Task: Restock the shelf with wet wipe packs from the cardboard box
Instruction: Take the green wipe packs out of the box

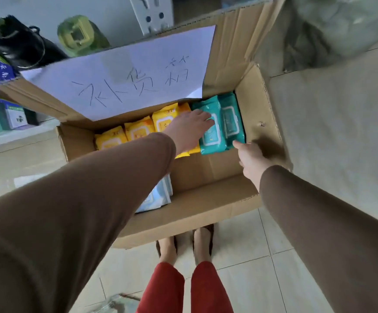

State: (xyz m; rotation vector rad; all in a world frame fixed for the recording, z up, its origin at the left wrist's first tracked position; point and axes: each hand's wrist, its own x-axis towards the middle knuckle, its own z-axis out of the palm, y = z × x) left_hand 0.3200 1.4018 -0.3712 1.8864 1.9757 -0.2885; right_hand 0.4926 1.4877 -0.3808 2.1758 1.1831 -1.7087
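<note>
Left hand (pixel 189 129) flat, fingers straight, on teal pack (pixel 212 132) in box (pixel 206 195). Right hand (pixel 251 159) at adjacent teal pack's (pixel 232 120) near edge; finger state unclear.

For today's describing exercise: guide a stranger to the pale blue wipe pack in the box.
Start at the open cardboard box on the tiled floor. Yellow packs and teal packs line its far wall. The pale blue pack lies alone near the front wall, half hidden under the left sleeve.
</note>
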